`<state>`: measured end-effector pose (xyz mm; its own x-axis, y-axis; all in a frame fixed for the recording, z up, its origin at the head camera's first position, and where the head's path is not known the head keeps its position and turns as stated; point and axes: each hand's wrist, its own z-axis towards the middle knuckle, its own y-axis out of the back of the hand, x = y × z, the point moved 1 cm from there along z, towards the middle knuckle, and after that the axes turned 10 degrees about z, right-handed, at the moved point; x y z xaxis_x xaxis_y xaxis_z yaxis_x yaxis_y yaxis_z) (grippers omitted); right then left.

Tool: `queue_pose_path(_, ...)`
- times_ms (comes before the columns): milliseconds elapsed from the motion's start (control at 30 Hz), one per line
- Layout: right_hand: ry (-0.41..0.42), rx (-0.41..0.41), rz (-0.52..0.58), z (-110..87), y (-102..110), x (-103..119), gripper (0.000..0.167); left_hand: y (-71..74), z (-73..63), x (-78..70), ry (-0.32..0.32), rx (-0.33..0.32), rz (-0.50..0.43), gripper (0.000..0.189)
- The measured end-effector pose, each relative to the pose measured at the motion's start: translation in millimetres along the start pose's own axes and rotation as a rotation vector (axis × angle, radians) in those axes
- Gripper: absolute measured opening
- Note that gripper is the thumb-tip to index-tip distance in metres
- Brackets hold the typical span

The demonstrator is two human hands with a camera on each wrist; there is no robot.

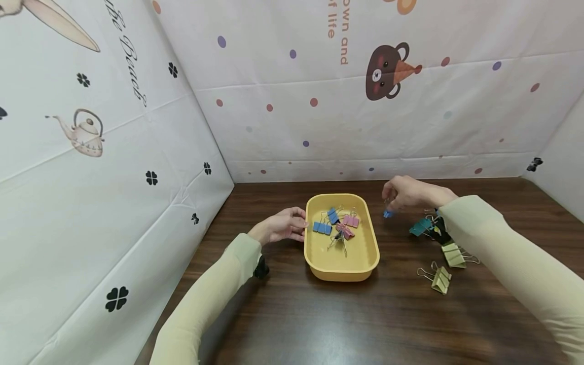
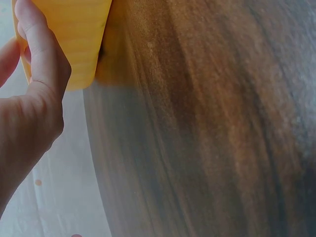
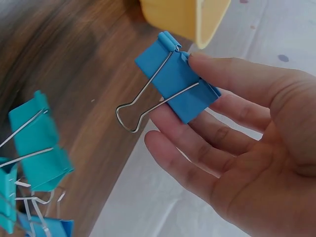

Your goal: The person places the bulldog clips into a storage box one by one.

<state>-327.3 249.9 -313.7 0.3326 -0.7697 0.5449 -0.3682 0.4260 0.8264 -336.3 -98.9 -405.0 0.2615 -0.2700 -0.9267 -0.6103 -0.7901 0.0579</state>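
My right hand [image 1: 403, 194] pinches a blue binder clip [image 3: 180, 79] between thumb and fingers, above the table to the right of a yellow plastic tray [image 1: 342, 271]. The clip's wire handle points away from the palm in the right wrist view. My left hand [image 1: 285, 226] holds the tray's left rim, its thumb and fingers at the edge. Inside the tray lie several binder clips, among them a blue clip [image 1: 322, 228], a pink clip [image 1: 351, 221] and a dark clip [image 1: 338, 236].
Right of the tray, partly under the right forearm, lie a teal clip [image 1: 421, 226], a black clip [image 1: 440, 233] and two yellow-green clips, the nearer clip [image 1: 441, 280] towards the front. Printed white cloth [image 1: 274, 126] borders the dark wooden table [image 1: 292, 324].
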Motion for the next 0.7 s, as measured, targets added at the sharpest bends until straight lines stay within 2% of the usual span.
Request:
queue_pose_path(200, 0.072, -0.019, -0.027, 6.3, 1.0, 16.7, 0.027, 0.8, 1.3, 0.8, 0.000, -0.001, 0.002, 0.040)
queue_pose_path(533, 0.115, -0.002, -0.012, 14.6, 1.0, 43.3, 0.028, 1.1, 1.6, 1.5, -0.004, 0.000, 0.002, 0.037)
queue_pose_path(700, 0.147, -0.033, -0.043, 22.1, -1.5, 51.0, 0.027, 1.2, 1.2, 1.6, 0.000, -0.003, -0.005, 0.037)
